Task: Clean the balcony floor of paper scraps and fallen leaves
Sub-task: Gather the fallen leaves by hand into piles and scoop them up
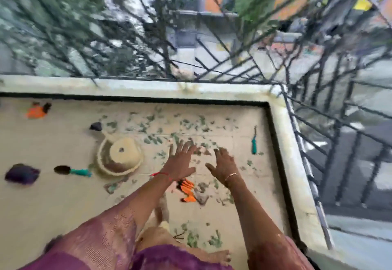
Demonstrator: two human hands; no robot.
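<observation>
**Leaves [156,140] strewn over the balcony floor [53,142], both hands empty**

Green leaf bits lie scattered over the pale floor, thickest in the far right part, toward the corner of the raised ledge [282,134]. A smaller clump [193,239] lies near, just beside the person's bare foot [218,256]. The picture is blurred, so paper cannot be told from leaf.

The left hand [180,159] reaches out palm down with its fingers straight and spread, holding nothing. The right hand [224,163] is just to its right, also palm down, fingers loosely spread and holding nothing. Both are over the leaf-strewn patch in the middle of the floor. Whether they touch it cannot be told.

To the left of the left hand an upturned cream pot [121,157] sits base up. Left of it lies a small trowel [72,171] with a teal handle, and further left a dark purple lump [22,173]. An orange glove [186,189] lies on the floor between the two forearms. A teal-handled tool [254,142] lies to the right, near the ledge. A black metal railing [212,53] rises from the ledge along the far and right sides.
</observation>
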